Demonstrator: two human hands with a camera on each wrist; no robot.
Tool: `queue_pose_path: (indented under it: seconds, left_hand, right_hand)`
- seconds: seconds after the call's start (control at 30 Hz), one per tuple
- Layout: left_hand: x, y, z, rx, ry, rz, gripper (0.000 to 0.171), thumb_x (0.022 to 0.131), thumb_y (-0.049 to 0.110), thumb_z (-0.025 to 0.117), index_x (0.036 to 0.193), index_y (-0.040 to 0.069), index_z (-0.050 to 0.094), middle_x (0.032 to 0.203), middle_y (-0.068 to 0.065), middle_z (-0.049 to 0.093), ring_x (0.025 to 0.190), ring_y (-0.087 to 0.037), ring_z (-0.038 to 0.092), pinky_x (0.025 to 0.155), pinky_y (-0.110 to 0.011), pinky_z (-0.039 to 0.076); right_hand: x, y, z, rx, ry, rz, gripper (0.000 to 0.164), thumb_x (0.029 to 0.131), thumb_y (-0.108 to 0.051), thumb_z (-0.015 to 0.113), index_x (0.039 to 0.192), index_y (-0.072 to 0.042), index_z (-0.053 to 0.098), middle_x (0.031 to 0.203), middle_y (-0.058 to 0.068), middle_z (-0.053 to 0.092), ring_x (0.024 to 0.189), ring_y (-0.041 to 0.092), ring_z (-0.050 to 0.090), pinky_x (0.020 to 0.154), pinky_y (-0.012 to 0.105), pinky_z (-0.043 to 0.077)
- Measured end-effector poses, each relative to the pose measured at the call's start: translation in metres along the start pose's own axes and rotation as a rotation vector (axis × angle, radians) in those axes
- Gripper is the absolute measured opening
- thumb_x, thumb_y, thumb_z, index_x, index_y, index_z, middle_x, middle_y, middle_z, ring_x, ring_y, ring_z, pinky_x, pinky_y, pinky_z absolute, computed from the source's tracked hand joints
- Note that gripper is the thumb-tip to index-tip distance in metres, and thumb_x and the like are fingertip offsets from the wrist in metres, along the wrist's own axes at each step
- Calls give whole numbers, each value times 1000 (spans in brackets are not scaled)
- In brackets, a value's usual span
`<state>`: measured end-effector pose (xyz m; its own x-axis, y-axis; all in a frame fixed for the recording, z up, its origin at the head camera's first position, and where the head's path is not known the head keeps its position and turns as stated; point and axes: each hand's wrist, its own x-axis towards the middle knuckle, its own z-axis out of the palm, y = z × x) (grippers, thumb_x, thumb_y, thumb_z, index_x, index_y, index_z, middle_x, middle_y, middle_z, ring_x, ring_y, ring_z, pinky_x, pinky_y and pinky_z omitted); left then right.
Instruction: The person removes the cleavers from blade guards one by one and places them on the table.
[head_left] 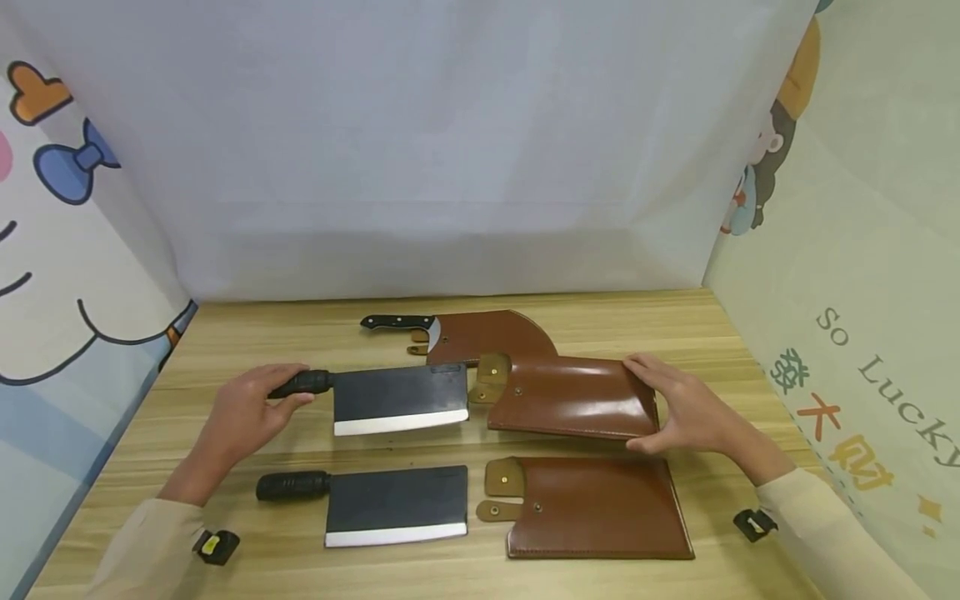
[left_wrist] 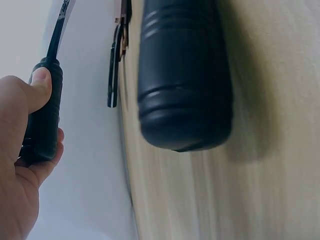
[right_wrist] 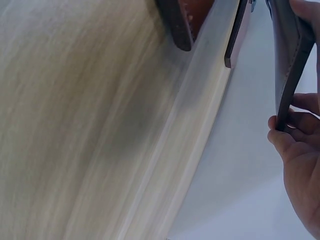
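Note:
A cleaver (head_left: 397, 398) with a dark blade and a bright cutting edge is gripped by its black handle in my left hand (head_left: 251, 412). In the left wrist view, the thumb lies along that handle (left_wrist: 45, 115). The blade points right, its end close to the mouth of a brown leather sheath (head_left: 573, 396). My right hand (head_left: 686, 408) holds this sheath by its far right end, thumb on the near corner and fingers on the far one. In the right wrist view the sheath (right_wrist: 290, 55) is seen edge-on, pinched at its end. Its strap and flap hang toward the cleaver.
A second cleaver (head_left: 397, 504) lies nearest me, with another brown sheath (head_left: 600, 508) to its right. Farther back rests a black-handled knife (head_left: 397, 322) inside a curved brown sheath (head_left: 483, 333). The wooden table (head_left: 247, 333) ends at a white backdrop (head_left: 450, 150).

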<state>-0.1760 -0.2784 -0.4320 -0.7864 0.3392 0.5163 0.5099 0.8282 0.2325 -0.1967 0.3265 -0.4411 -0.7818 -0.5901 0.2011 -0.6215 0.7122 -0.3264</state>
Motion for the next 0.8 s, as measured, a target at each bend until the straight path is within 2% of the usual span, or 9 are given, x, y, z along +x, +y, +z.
queue_pose_path:
  seconds: [0.27,0.6,0.8]
  left_hand:
    - [-7,-5,6,2,-45,-3,48,77,14,88,119,-4,72,110,-25,73,96,-45,71,76,-61,58]
    - [-12,-7,15,15,-91,-25,49,76,13,89,119,-4,72,111,-25,73,98,-46,71,79,-61,57]
    - [-12,-7,16,20,-112,-26,47,79,17,88,119,-4,73,111,-24,73,99,-45,71,81,-60,57]
  right_hand:
    - [0,3,5,5,3,-27,113,65,-51,94,149,8,46,149,32,46,131,53,51,99,63,50]
    - [1,5,9,14,-36,4,113,67,-53,93,150,6,45,148,32,47,133,53,49,100,65,49]
    - [2,4,10,37,-65,30,113,67,-51,93,150,6,44,150,33,45,137,55,43,102,68,45]
